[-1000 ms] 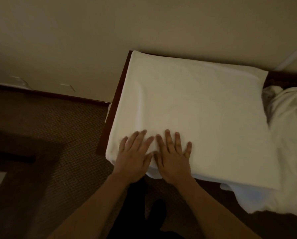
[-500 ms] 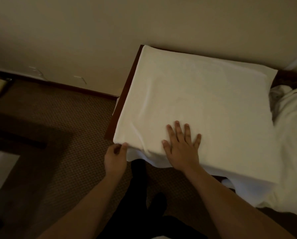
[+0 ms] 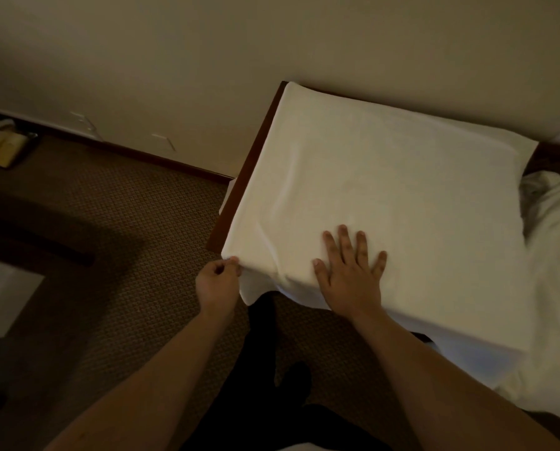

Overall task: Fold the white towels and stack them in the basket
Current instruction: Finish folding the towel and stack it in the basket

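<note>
A white towel (image 3: 386, 196) lies spread over the dark wooden counter (image 3: 239, 187). The left hand (image 3: 218, 283) pinches its near-left corner, which overhangs the counter edge. The right hand (image 3: 350, 271) rests flat, fingers straight, near its front edge. A tray (image 3: 8, 148) with small items sits on the floor, far left.

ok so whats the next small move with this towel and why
Probably lift the pinched corner and carry it across to start a fold. The left hand pinches the near left corner of the white towel, spread flat on the dark table, while the right hand lies flat on it, pinning it.
</note>
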Motion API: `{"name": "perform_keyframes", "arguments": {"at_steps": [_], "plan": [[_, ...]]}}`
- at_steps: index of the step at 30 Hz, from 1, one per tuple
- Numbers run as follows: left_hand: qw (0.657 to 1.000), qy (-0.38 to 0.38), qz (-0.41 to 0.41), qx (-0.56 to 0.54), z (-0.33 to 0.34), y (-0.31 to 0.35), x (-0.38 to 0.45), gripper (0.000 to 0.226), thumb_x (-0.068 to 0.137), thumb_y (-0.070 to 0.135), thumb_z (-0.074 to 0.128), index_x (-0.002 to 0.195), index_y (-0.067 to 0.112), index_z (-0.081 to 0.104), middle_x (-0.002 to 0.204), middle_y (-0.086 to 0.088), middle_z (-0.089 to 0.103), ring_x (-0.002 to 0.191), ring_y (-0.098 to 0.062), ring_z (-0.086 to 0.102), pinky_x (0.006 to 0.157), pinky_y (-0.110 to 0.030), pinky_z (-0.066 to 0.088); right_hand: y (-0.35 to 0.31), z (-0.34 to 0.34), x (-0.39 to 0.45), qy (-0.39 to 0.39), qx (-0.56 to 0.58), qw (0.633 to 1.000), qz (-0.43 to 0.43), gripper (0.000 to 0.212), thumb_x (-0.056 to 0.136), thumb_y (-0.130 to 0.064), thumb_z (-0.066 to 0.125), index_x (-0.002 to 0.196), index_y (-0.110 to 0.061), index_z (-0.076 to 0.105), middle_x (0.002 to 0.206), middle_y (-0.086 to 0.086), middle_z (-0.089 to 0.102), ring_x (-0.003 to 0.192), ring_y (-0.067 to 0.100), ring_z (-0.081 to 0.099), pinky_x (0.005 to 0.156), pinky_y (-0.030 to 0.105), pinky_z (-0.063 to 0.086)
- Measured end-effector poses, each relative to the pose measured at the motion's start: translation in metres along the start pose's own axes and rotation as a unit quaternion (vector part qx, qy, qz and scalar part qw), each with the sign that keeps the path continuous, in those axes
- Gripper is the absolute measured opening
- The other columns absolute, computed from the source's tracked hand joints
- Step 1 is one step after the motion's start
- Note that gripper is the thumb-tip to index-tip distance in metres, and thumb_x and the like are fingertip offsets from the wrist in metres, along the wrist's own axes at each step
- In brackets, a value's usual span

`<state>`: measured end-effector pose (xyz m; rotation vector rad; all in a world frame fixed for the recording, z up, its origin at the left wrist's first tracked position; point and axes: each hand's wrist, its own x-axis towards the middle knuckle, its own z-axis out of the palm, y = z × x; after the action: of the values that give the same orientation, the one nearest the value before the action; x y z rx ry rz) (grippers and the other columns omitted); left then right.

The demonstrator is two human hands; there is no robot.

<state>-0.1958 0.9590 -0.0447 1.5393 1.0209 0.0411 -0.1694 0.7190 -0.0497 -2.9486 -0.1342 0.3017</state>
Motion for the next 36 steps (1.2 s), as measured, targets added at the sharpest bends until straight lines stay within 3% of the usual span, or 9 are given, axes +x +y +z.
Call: {"name": "perform_keyframes", "arguments": {"at_steps": [5,18,20,21,23,25,28,31,36], "plan": [[0.997,0.026,-0.048,-0.059,0.004,0.003,0.001,0.044,0.087,0.029,0.079,0.119,0.006,0.060,0.104,-0.007,0.069,0.098,-0.025,0.069,0.089,-0.045,0.060,-0.001,-0.002,0.000,-0.006,0.004,1.000,-0.001,0.064,0.102,-0.063,0.013,0.159,-0.040,-0.003,0.169,-0.007,-0.011,0.155,0.026,-0.014,0.117,0.069,-0.002],[0.992,0.109,-0.062,-0.021,-0.003,0.017,0.016,0.013,0.090,0.015,0.069,0.103,0.013,0.067,0.105,-0.009,0.069,0.097,-0.027,0.066,0.092,-0.044,0.057,0.001,0.001,-0.001,-0.008,-0.001,1.000,-0.002,0.065,0.100,-0.065,0.010,0.159,-0.041,-0.005,0.168,-0.008,-0.012,0.154,0.026,-0.014,0.117,0.068,-0.004],[0.988,0.153,-0.024,0.021,0.006,0.021,0.004,0.018,0.091,0.010,0.060,0.107,0.018,0.062,0.111,-0.007,0.063,0.102,-0.029,0.062,0.096,-0.049,0.053,0.000,-0.001,0.001,-0.018,0.002,1.000,0.002,0.065,0.101,-0.064,0.010,0.159,-0.041,-0.007,0.168,-0.009,-0.016,0.154,0.025,-0.018,0.117,0.068,-0.006],[0.981,0.169,0.048,0.080,0.010,0.022,-0.004,0.023,0.090,0.008,0.056,0.110,0.019,0.060,0.115,-0.007,0.060,0.107,-0.029,0.059,0.098,-0.050,0.049,-0.001,-0.001,0.001,-0.025,0.009,1.000,0.006,0.065,0.101,-0.063,0.012,0.159,-0.040,-0.007,0.167,-0.009,-0.018,0.153,0.025,-0.020,0.117,0.068,-0.008],[0.926,0.112,0.308,0.186,0.023,0.024,-0.019,0.031,0.089,0.008,0.058,0.118,0.017,0.057,0.127,-0.006,0.056,0.119,-0.027,0.053,0.102,-0.045,0.044,-0.007,-0.002,0.000,-0.009,0.025,1.000,0.005,0.064,0.103,-0.058,0.017,0.160,-0.038,-0.004,0.167,-0.007,-0.020,0.153,0.026,-0.021,0.115,0.068,-0.012],[0.816,-0.058,0.487,0.306,0.041,0.022,-0.019,0.037,0.094,0.021,0.052,0.131,0.020,0.055,0.146,-0.004,0.048,0.137,-0.022,0.043,0.110,-0.041,0.035,-0.018,0.002,-0.004,0.014,0.028,0.999,-0.023,0.063,0.103,-0.055,0.019,0.160,-0.036,0.000,0.168,-0.006,-0.017,0.153,0.025,-0.020,0.115,0.065,-0.014],[0.680,-0.191,0.488,0.513,0.056,0.022,0.002,0.057,0.102,0.050,0.019,0.156,0.034,0.030,0.169,0.003,0.011,0.156,-0.023,0.007,0.124,-0.051,0.009,-0.023,0.009,-0.009,0.003,0.019,0.999,-0.033,0.061,0.104,-0.057,0.015,0.161,-0.038,0.001,0.169,-0.007,-0.009,0.155,0.024,-0.015,0.117,0.066,-0.009],[0.665,-0.168,0.429,0.588,0.034,0.023,0.032,0.064,0.103,0.062,0.007,0.160,0.038,-0.006,0.167,0.007,-0.018,0.154,-0.021,-0.017,0.124,-0.054,-0.005,0.010,0.002,-0.010,-0.018,0.007,1.000,0.023,0.064,0.100,-0.063,0.008,0.159,-0.042,-0.005,0.168,-0.010,-0.012,0.155,0.025,-0.013,0.117,0.068,-0.006],[0.681,-0.159,0.350,0.624,0.003,0.038,0.046,0.066,0.104,0.055,0.004,0.161,0.024,-0.010,0.167,0.005,-0.019,0.154,-0.019,-0.017,0.123,-0.056,-0.007,0.085,-0.023,-0.033,-0.040,0.010,0.981,0.189,0.070,0.095,-0.069,0.001,0.158,-0.040,-0.014,0.167,-0.007,-0.018,0.154,0.025,-0.016,0.118,0.067,-0.004]]}}
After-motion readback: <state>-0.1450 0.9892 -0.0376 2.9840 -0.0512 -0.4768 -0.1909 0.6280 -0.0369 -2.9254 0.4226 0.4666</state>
